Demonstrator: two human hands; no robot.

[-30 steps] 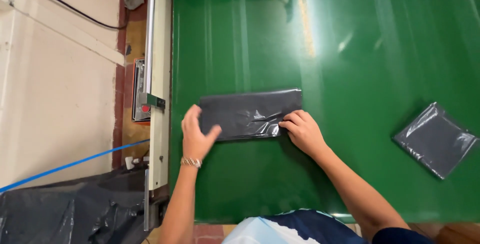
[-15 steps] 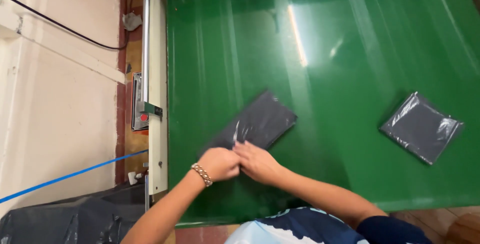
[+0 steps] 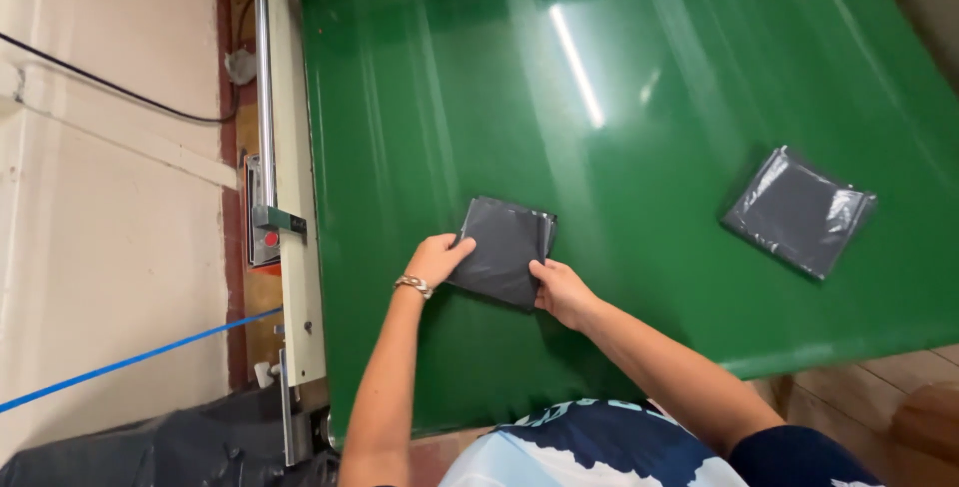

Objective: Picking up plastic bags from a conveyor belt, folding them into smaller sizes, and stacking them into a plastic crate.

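The big green counter (image 3: 639, 97) fills most of the view, shiny under the lights. A pale metal rail (image 3: 290, 197) runs along its left edge. Far off to the right lies a flat dark bag in clear wrap (image 3: 799, 209), well apart from the hands. In the middle, close to the person, lies the folded dark bag (image 3: 504, 247). A second ago it was a long strip. Now it is a small, thick square, so the folding looks nearly done. The left hand (image 3: 438, 259) pinches its left edge, and that grip is closed on the bag. The right hand (image 3: 561, 292) presses the lower right corner, fingers curled onto it. A bracelet (image 3: 413, 285) sits on the left wrist.
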